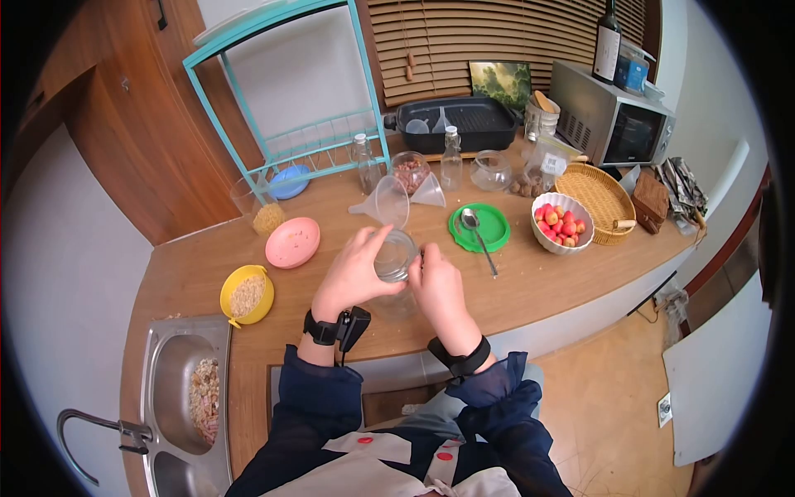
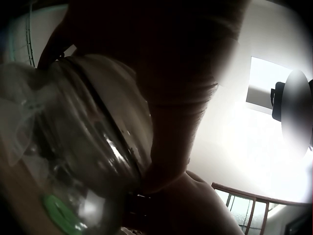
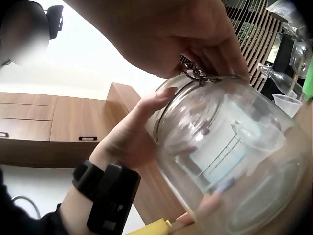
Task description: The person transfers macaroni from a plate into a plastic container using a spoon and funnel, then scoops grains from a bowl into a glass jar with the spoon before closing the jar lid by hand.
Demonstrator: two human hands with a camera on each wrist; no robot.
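Observation:
A clear glass jar (image 1: 396,258) with a wire clasp stands at the counter's front, between both hands; nothing shows inside it. The left hand (image 1: 354,269) grips around the jar's lid and neck from the left, thumb and fingers spread around the glass. In the right wrist view, the right hand (image 3: 195,44) pinches the metal clasp (image 3: 198,74) at the rim with curled fingers. The lid (image 3: 159,110) lies against the jar's mouth under the left hand. In the left wrist view the jar (image 2: 93,127) is dark and blurred beneath the left hand (image 2: 171,112).
Behind the jar lie clear funnels (image 1: 389,201). Left are a pink bowl (image 1: 292,243), a yellow bowl (image 1: 251,296) of flakes and a sink (image 1: 178,364). Right are a green lid (image 1: 489,224) with a spoon (image 1: 470,219), a bowl of red fruit (image 1: 540,236) and a wicker tray (image 1: 592,195).

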